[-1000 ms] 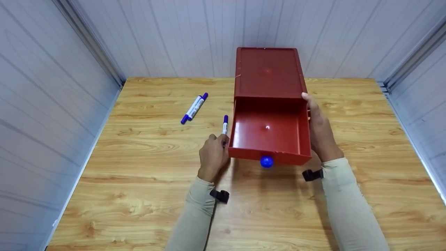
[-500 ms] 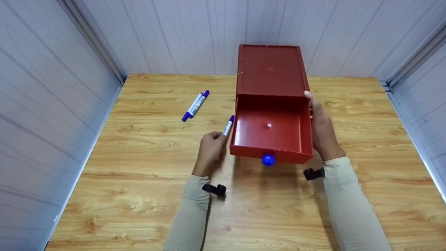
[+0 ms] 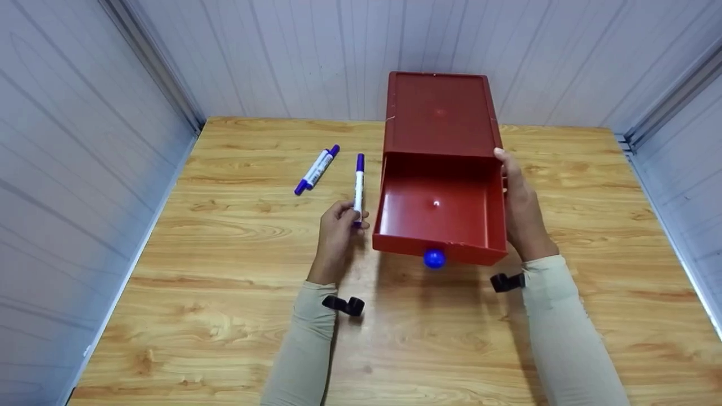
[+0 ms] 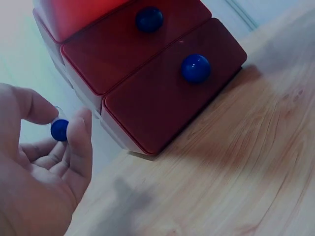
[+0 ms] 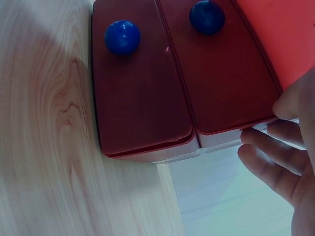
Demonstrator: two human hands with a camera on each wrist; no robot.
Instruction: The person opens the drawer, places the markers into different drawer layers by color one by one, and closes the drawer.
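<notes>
My left hand [image 3: 337,225] pinches a white marker pen [image 3: 359,186] with purple-blue caps between thumb and fingers, pointing it away from me just left of the drawer cabinet. End-on in the left wrist view, the marker's blue cap [image 4: 59,130] shows at the fingertips. The dark red drawer cabinet [image 3: 443,113] has its top drawer [image 3: 434,211] pulled out, with nothing lying inside. My right hand [image 3: 523,211] rests against the cabinet's right side, its thumb at the upper front corner and its fingers [image 5: 268,145] loosely extended along the side wall.
Two more markers [image 3: 317,169] lie side by side on the wooden table [image 3: 225,282], left of the cabinet. Below the pulled-out drawer, two lower drawers [image 4: 162,88] are closed, each with a blue knob. Pale panel walls [image 3: 293,56] enclose the table at back and sides.
My left hand has lifted the marker; it tilted right towards the drawer, then swung upright in view, away from the cabinet. The right hand stays at the cabinet's side.
</notes>
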